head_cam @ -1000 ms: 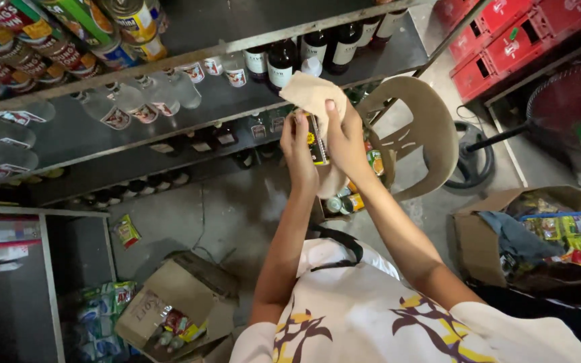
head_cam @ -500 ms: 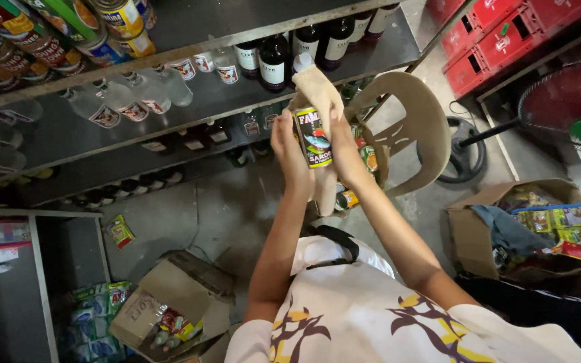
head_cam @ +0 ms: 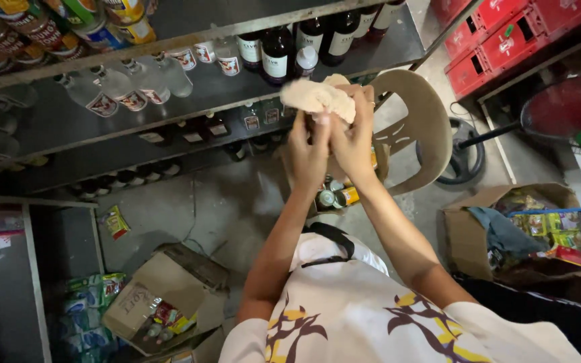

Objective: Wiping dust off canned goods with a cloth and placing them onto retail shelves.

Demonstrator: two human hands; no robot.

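Note:
My left hand [head_cam: 307, 156] and my right hand [head_cam: 356, 138] are raised together in front of the metal shelf [head_cam: 189, 101]. My right hand presses a crumpled beige cloth [head_cam: 317, 97] over the top of what my left hand grips. That thing, a small labelled can in the earlier frames, is hidden behind my fingers and the cloth. Dark bottles [head_cam: 277, 54] stand on the shelf just beyond the cloth.
A beige plastic chair [head_cam: 425, 128] holding a few cans [head_cam: 336, 197] stands below my hands. Clear bottles [head_cam: 122, 87] line the shelf at left. Open cardboard boxes [head_cam: 149, 296] [head_cam: 469, 235], a blue basket [head_cam: 559, 232], red crates [head_cam: 506, 40] and a fan base [head_cam: 462, 158] sit around the floor.
My hands lifted the can higher toward the shelf. The cloth shifted over the can's top, and the label that showed before is covered.

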